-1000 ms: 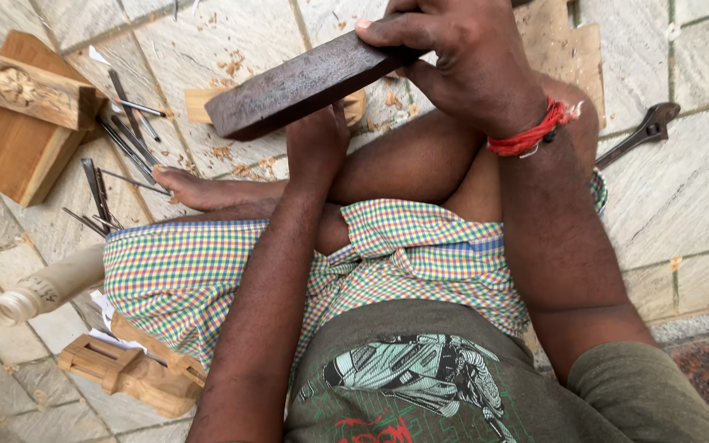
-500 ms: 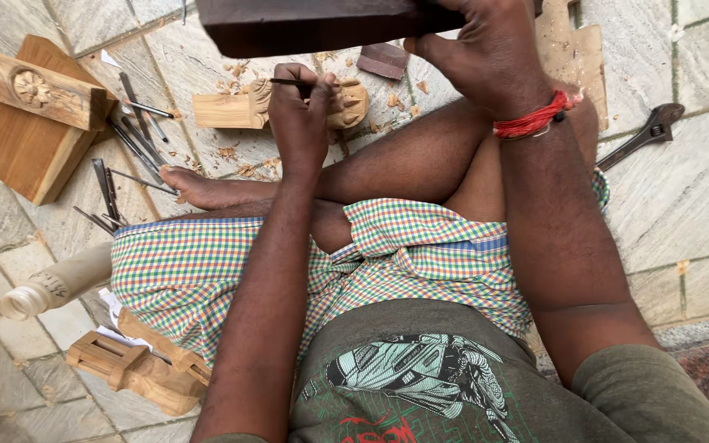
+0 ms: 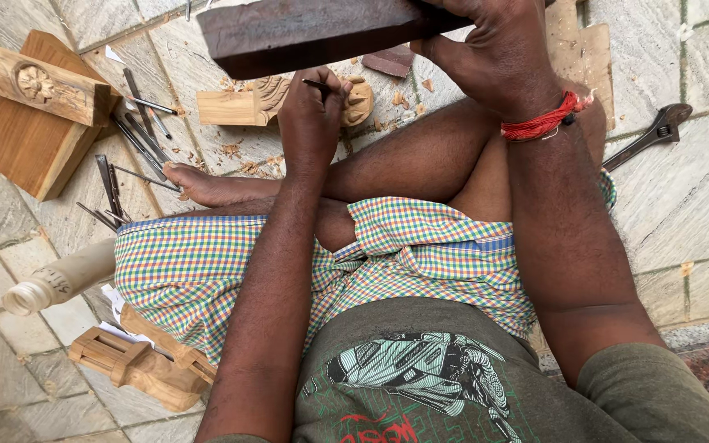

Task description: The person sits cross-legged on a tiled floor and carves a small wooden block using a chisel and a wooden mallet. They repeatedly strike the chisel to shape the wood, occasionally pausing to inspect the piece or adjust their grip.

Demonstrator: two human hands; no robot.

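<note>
I sit cross-legged on stone tiles. My right hand (image 3: 498, 53) grips a dark wooden mallet block (image 3: 313, 33), raised near the top of the view. Below it, my left hand (image 3: 313, 111) is closed around a thin metal chisel (image 3: 319, 84), its tip resting on a pale carved wooden piece (image 3: 244, 102) on the floor ahead of my knees. Wood chips lie around the carving. A red thread is tied around my right wrist.
Several chisels (image 3: 137, 135) lie on the tiles to the left. A carved strip with a flower motif rests on a wooden block (image 3: 30, 139). A plastic bottle (image 3: 55, 279) and small wooden parts (image 3: 137, 365) sit at lower left. An adjustable wrench (image 3: 650, 135) lies at right.
My right hand has lifted the mallet block higher, up toward the top of the view. My left hand has set the chisel against the carved piece, which is now uncovered.
</note>
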